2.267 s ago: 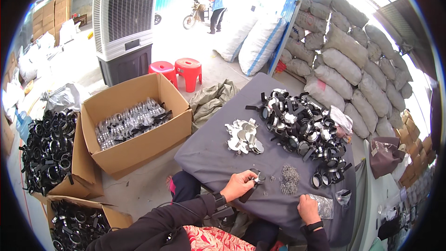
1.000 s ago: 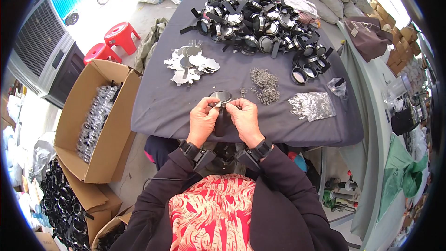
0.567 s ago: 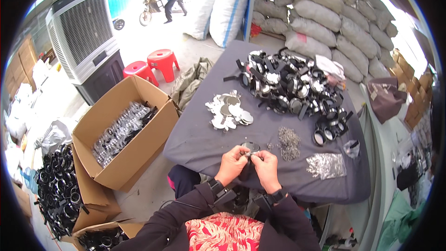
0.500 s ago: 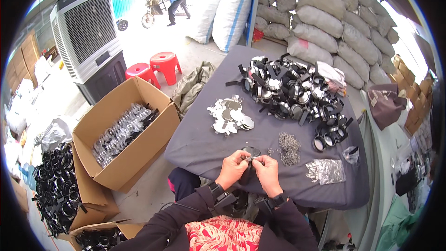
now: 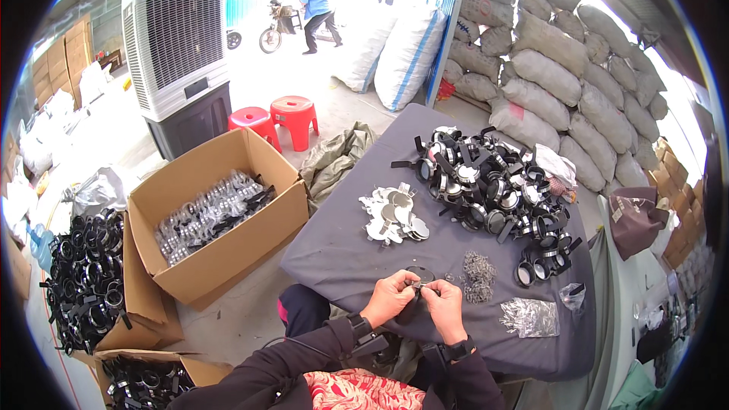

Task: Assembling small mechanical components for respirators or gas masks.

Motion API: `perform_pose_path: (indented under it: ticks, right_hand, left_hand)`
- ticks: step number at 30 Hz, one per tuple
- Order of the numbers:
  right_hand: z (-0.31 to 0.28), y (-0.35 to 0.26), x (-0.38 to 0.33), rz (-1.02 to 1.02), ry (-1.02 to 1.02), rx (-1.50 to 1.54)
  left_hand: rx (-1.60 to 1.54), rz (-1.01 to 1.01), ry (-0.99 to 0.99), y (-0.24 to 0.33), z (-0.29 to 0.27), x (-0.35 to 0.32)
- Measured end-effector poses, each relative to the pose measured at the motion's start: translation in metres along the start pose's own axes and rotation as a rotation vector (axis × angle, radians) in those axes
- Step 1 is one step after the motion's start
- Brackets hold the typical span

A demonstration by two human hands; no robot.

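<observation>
My left hand (image 5: 386, 299) and my right hand (image 5: 446, 309) meet at the front edge of the table. Both have their fingertips pinched on a round black-rimmed piece with a dark strap (image 5: 420, 274). Its strap hangs down between the hands, and the fingers hide the exact grip point. Just right of it lies a heap of small metal parts (image 5: 479, 276). Beyond the hands sits a stack of flat silvery-white discs with tabs (image 5: 394, 214). A large heap of round metal-rimmed pieces with black straps (image 5: 495, 190) covers the far right of the table.
The grey-covered table (image 5: 326, 247) has a clear bag of metal parts (image 5: 531, 317) at front right. Left stands a cardboard box (image 5: 220, 273) holding plastic-wrapped pieces, beside boxes of black rings (image 5: 87, 281). Behind are red stools (image 5: 295, 121), an air cooler (image 5: 178, 45), stacked sacks (image 5: 562, 68) and another person (image 5: 315, 11).
The whole view has tilted up, so everything sits lower and mostly a little further right in the picture. Both hands stay pinched together on the round strapped piece.
</observation>
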State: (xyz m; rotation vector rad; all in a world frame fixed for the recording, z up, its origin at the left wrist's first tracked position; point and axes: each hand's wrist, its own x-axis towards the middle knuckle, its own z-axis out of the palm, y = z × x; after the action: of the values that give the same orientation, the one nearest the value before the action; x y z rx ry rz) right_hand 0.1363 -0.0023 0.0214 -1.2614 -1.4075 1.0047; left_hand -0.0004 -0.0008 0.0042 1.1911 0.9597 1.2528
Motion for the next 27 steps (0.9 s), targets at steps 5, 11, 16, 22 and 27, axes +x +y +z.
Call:
perform_pose_path:
  ticks: [5, 11, 16, 22, 27]
  right_hand:
    - [0.001, -0.001, 0.001, -0.006, -0.004, 0.001]
    - [0.0, 0.001, 0.0, 0.003, 0.013, 0.005]
    - [-0.002, -0.005, -0.002, 0.083, 0.01, -0.007]
    - [-0.003, -0.003, 0.0, 0.074, 0.011, 0.002]
    - [0.0, -0.005, 0.005, 0.032, -0.002, 0.017]
  left_hand:
    - [-0.038, 0.048, 0.016, -0.007, 0.001, 0.001]
    - [-0.018, 0.041, -0.001, -0.007, 0.001, 0.001]
    - [-0.026, 0.014, 0.002, -0.003, 0.002, -0.001]
    - [0.002, 0.075, 0.016, -0.011, 0.004, 0.004]
    - [0.024, 0.026, 0.017, -0.011, 0.001, 0.006]
